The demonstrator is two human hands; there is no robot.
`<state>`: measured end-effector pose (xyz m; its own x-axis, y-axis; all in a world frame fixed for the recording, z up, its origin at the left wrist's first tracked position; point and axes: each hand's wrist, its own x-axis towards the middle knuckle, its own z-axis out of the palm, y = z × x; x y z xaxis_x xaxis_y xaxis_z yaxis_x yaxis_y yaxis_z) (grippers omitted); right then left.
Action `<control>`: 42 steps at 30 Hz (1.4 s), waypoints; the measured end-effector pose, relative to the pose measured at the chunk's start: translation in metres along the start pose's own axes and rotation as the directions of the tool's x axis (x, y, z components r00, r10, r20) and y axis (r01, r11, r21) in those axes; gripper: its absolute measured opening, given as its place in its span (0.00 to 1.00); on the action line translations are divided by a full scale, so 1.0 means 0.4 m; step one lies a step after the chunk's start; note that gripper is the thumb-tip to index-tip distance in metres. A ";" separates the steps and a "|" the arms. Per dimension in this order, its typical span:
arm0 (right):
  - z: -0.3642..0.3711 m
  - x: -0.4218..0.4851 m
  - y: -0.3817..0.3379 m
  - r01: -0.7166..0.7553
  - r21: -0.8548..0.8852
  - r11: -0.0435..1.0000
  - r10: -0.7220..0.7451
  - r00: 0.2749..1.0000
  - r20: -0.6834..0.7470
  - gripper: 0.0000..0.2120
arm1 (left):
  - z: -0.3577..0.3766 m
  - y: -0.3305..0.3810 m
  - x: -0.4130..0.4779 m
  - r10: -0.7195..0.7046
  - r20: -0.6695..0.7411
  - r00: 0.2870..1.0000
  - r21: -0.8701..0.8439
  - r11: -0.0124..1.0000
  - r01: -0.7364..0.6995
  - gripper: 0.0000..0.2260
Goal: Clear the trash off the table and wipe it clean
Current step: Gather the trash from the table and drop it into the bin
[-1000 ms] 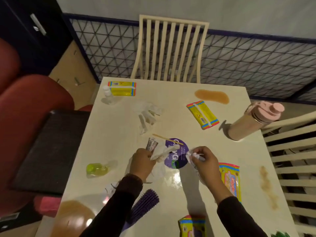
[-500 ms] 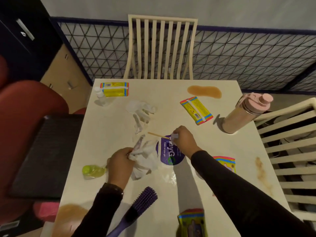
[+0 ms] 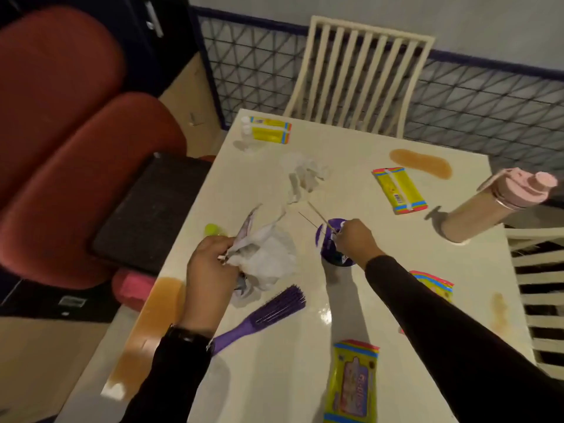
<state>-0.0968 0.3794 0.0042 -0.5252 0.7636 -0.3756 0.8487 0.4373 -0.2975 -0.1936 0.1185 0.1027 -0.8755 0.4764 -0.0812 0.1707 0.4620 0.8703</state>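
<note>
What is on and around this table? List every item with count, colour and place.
table: one, cream, centre
snack packets: four, yellow, far-left corner, mid-right, right edge, near edge
spills: three, brown, far side, right edge, near-left edge
tissue: one, white, crumpled, far centre
disc: one, purple, under right hand
hairbrush: one, purple, near left
water bottle: one, pink, right edge
small bottle: one, clear, far-left corner
green bottle: one, yellow-green, behind left hand
chairs: two, cream, far and right sides
sofa: one, red, left
left hand: one, grips white paper wad
right hand: one, pinches wooden stick
</note>
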 end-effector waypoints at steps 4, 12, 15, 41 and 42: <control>0.030 -0.187 -0.078 0.246 0.167 0.955 -0.218 0.962 -0.166 0.07 | -0.156 -0.102 -0.140 -0.039 -0.139 0.990 0.074 0.996 0.050 0.15; 0.205 -0.619 -0.361 0.291 0.514 0.807 -0.472 0.841 0.264 0.10 | -0.403 -0.281 -0.403 -0.341 -0.389 0.856 -0.143 0.940 0.309 0.09; 0.337 -0.733 -0.440 0.345 0.462 0.817 -0.549 0.713 0.437 0.17 | -0.474 -0.385 -0.477 -0.430 -0.452 0.781 -0.124 0.898 0.423 0.06; 1.615 -0.653 -0.511 -0.033 0.081 0.996 -0.033 0.714 0.699 0.14 | -0.312 -1.606 -0.497 -0.788 -0.108 0.606 -0.011 0.610 0.792 0.03; 1.608 -0.642 -0.507 -0.053 0.141 0.989 -0.058 0.733 0.677 0.13 | -0.275 -1.642 -0.471 -0.776 -0.103 0.622 0.008 0.624 0.781 0.05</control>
<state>-0.1745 -0.2110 -0.4037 -0.4767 0.2131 -0.8529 0.8577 0.3252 -0.3981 -0.1903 -0.3570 -0.4002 -0.7235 -0.1399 -0.6760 -0.5736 0.6668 0.4758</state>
